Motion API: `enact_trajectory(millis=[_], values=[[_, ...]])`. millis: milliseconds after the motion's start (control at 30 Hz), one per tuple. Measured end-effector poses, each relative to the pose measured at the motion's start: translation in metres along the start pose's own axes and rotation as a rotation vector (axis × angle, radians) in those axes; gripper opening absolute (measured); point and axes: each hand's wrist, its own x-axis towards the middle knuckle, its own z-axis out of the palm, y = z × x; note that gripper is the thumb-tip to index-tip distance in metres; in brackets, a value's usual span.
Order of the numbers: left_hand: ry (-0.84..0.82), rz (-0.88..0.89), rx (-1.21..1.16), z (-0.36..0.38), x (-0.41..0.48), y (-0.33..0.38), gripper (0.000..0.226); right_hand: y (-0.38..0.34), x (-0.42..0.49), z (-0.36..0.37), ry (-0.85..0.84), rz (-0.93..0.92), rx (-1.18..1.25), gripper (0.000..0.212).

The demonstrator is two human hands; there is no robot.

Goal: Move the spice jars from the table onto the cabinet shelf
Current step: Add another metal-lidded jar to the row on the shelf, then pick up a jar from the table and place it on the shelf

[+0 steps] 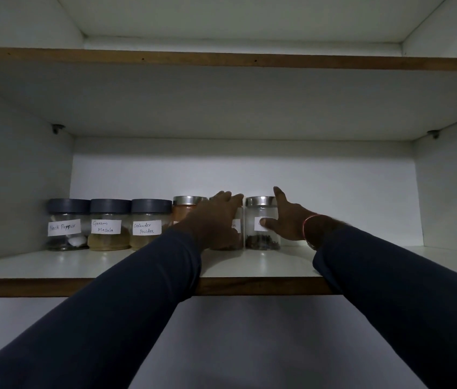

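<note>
Several spice jars stand in a row on the white cabinet shelf (249, 265). From the left, three dark-lidded jars are labelled Black Pepper (65, 226), Garam Masala (108, 228) and Coriander Powder (148, 228). After them comes a steel-lidded jar of orange powder (185, 209). My left hand (216, 217) wraps over the fifth jar (237, 228) and hides most of it. My right hand (286, 220) is spread against the right side of the last steel-lidded jar (258, 220), which holds dark whole spice. The thumb rests on its label and the forefinger points up.
The shelf runs on bare to the right of the last jar as far as the cabinet side wall (452, 192). Another shelf board (221, 60) sits above. Shelf pegs (58, 128) stick out of the walls. The brown front edge (249, 286) crosses under my forearms.
</note>
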Motion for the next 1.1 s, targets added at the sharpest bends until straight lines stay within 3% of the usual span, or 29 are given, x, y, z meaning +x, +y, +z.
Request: enact_trajectory(millis=[133, 200, 300, 400, 500, 600, 700, 800, 933, 1100], values=[[0.331, -0.011, 0.030, -0.017, -0.017, 0.018, 0.043, -0.013, -0.019, -0.008, 0.297, -0.091, -0.044, 0.070], [0.332, -0.065, -0.012, -0.030, -0.035, 0.036, 0.026, -0.028, -0.047, -0.013, 0.304, -0.156, 0.001, 0.061], [0.310, -0.093, -0.139, -0.044, -0.062, 0.062, 0.024, -0.048, -0.092, -0.019, 0.295, -0.271, 0.094, 0.049], [0.460, 0.039, -0.343, -0.057, -0.112, 0.092, 0.019, -0.055, -0.162, -0.018, 0.396, -0.389, 0.221, 0.026], [0.553, 0.159, -0.615, -0.040, -0.203, 0.124, 0.015, -0.039, -0.260, 0.014, 0.442, -0.526, 0.438, 0.025], [0.330, 0.043, -0.779, 0.025, -0.317, 0.160, 0.014, 0.003, -0.367, 0.094, 0.186, -0.412, 0.548, 0.018], [-0.111, -0.290, -0.926, 0.105, -0.429, 0.202, 0.012, 0.054, -0.477, 0.192, -0.135, -0.009, 0.524, 0.010], [-0.413, -0.600, -0.962, 0.166, -0.523, 0.239, 0.010, 0.093, -0.573, 0.258, -0.377, 0.388, 0.416, 0.021], [-0.540, -0.811, -1.032, 0.202, -0.600, 0.277, 0.011, 0.097, -0.660, 0.289, -0.519, 0.698, 0.474, 0.044], [-0.550, -0.941, -1.104, 0.210, -0.600, 0.283, 0.033, 0.089, -0.647, 0.293, -0.459, 0.645, 0.521, 0.068]])
